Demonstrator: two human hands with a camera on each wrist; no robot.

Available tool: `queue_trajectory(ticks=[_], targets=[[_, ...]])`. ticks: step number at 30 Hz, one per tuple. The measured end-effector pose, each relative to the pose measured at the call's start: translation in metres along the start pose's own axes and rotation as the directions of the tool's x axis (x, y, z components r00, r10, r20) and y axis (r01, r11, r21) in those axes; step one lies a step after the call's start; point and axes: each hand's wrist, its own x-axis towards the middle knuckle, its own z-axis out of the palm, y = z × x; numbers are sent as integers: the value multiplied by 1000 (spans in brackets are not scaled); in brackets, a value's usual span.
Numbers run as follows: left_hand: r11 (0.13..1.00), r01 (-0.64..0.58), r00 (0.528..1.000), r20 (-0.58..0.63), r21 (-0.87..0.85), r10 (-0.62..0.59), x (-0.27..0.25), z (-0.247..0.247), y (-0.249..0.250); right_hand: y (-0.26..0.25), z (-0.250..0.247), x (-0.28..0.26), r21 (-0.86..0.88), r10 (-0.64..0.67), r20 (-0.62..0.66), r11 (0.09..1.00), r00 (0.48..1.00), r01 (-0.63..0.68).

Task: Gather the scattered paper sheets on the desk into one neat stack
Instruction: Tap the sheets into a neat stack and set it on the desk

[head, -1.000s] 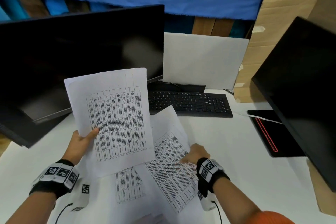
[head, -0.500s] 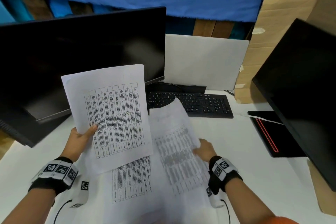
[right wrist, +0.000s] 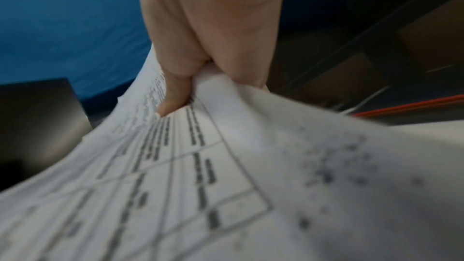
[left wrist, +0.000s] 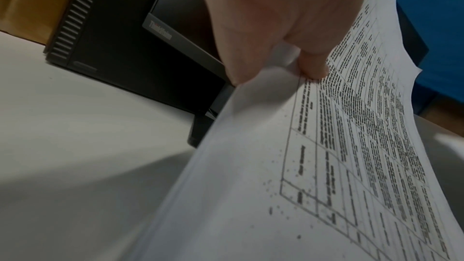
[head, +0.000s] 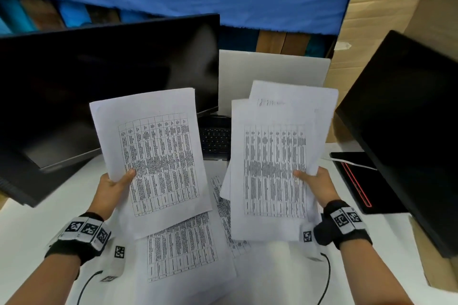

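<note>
My left hand point(head: 118, 181) pinches a printed sheet point(head: 158, 156) by its left edge and holds it up above the desk; the thumb lies on the front point(left wrist: 314, 66). My right hand point(head: 313, 181) grips two or three printed sheets point(head: 272, 168) by their right edge, lifted and fanned unevenly; its thumb presses on the top page point(right wrist: 173, 94). Two more printed sheets point(head: 183, 247) lie flat on the white desk point(head: 37, 208) below and between the hands, one partly under the other point(head: 223, 205).
A black monitor point(head: 99, 86) stands at the back left, another dark monitor point(head: 409, 131) at the right. A black keyboard point(head: 214, 138) lies behind the sheets. A black device with a red line point(head: 359, 181) and a cardboard box point(head: 386, 20) sit at the right.
My right hand took hold of the sheets on the desk and lifted them up to the right. The left hand kept its sheet raised, almost unmoved.
</note>
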Motion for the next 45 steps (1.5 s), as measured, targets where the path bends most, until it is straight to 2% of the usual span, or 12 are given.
queue_trajectory(ticks=[6, 10, 13, 16, 20, 26, 29, 33, 36, 39, 45], targets=[[998, -8, 994, 111, -57, 14, -2, 33, 17, -37, 25, -6, 197, -147, 83, 972, 986, 128], [993, -12, 984, 178, -120, 33, -7, 68, 36, -46, 61, -11, 239, -175, 226, 964, 958, 120], [973, 14, 972, 232, -231, 40, -12, 91, 52, -49, 84, -17, 230, -174, 275, 967, 945, 111], [979, -78, 955, 269, -188, 128, -9, 100, 56, -52, 91, -21, 222, -192, 214, 964, 958, 144], [980, -139, 939, 295, -141, 176, 2, 96, 63, -62, 82, -21, 236, -255, 114, 946, 960, 223], [964, -216, 881, 394, -153, 260, 5, 99, 80, -75, 75, -17, 196, -331, 220, 937, 918, 291], [960, -237, 877, 392, -149, 277, 8, 100, 80, -75, 76, -18, 185, -341, 263, 936, 902, 300], [948, -254, 887, 345, -193, 307, 7, 98, 84, -79, 74, -21, 181, -365, 228, 927, 903, 330], [922, -309, 847, 374, -233, 379, 2, 91, 96, -88, 68, -26, 222, -418, 228, 901, 879, 371], [898, -313, 811, 404, -310, 422, -2, 84, 101, -88, 65, -29, 248, -446, 251, 887, 859, 389], [895, -326, 796, 422, -305, 434, -3, 86, 99, -74, 69, -30, 240, -416, 214, 900, 884, 365]])
